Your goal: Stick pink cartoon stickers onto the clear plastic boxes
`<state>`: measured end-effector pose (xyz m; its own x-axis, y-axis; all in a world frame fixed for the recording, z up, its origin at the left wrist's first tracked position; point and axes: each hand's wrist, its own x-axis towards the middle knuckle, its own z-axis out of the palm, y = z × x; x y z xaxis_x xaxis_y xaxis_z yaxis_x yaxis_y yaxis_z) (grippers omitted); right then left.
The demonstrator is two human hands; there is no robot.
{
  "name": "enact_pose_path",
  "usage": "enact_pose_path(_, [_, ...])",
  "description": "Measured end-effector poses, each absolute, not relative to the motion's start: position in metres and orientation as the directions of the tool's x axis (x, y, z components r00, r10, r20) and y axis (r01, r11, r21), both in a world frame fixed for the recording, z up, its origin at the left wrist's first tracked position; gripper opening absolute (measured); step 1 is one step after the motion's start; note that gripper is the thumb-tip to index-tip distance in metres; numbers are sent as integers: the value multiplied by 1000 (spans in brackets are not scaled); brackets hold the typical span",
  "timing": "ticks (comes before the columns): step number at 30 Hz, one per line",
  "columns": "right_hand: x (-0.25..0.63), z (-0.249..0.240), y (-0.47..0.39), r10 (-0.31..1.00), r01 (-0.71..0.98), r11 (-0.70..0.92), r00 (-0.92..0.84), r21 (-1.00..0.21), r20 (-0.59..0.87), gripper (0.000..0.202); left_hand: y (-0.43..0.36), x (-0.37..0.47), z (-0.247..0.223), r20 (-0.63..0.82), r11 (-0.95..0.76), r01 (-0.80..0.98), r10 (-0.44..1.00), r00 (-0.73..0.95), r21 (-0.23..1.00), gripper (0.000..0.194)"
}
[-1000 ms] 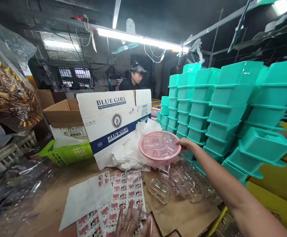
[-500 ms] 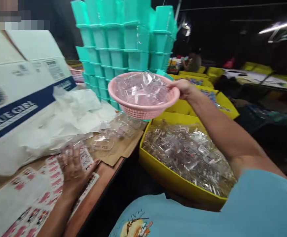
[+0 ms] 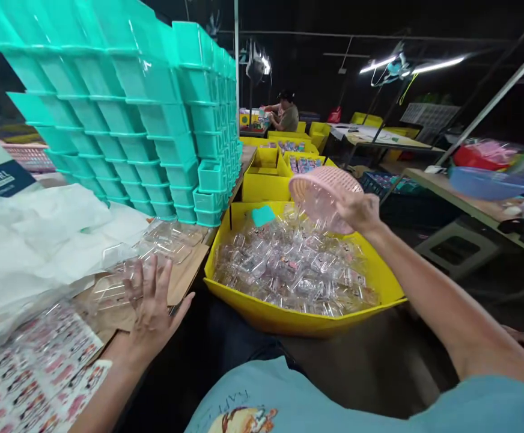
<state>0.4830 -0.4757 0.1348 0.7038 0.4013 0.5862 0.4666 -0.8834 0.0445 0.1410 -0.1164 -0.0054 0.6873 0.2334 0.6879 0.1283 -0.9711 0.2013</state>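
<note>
The pink basket (image 3: 327,175), level half a second ago with clear plastic in it, has been swung over the yellow bin (image 3: 284,319) and tipped; the left hand (image 3: 151,310) has come away from the sticker sheets (image 3: 34,373). The right hand (image 3: 359,209) is closed on the basket's near rim; that one-sided grip seems to let the basket hang tilted, its mouth turned down toward the clear cases (image 3: 298,264) heaped in the bin. Whether the plastic at its mouth is inside or already falling, I cannot tell. The left hand is spread wide, grasping nothing, near loose clear packs (image 3: 169,237) at the table edge, perhaps to steady the body; whether it touches anything is unclear. Teal tubs (image 3: 154,132) stacked on the table wall off the bin's left side, white paper (image 3: 59,234) covers the table behind the left hand, and more yellow boxes (image 3: 266,186) stand beyond the bin.
</note>
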Motion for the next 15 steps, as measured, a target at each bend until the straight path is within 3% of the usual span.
enact_pose_path(4, [491, 101, -490, 596, 567, -789, 616, 236, 515, 49, -123, 150, -13, 664, -963, 157, 264, 699, 218, 80])
enact_pose_path(8, [502, 99, -508, 642, 575, -755, 550, 315, 534, 48, -116, 144, -20, 648, -953, 207, 303, 699, 222, 77])
enact_pose_path(11, [514, 105, -517, 612, 539, -775, 512, 329, 603, 46, -109, 134, -19, 649, -946, 225, 324, 689, 233, 78])
enact_pose_path(15, [526, 122, -530, 390, 394, -896, 482, 204, 785, 42, -94, 112, -19, 686, -923, 236, 384, 618, 304, 79])
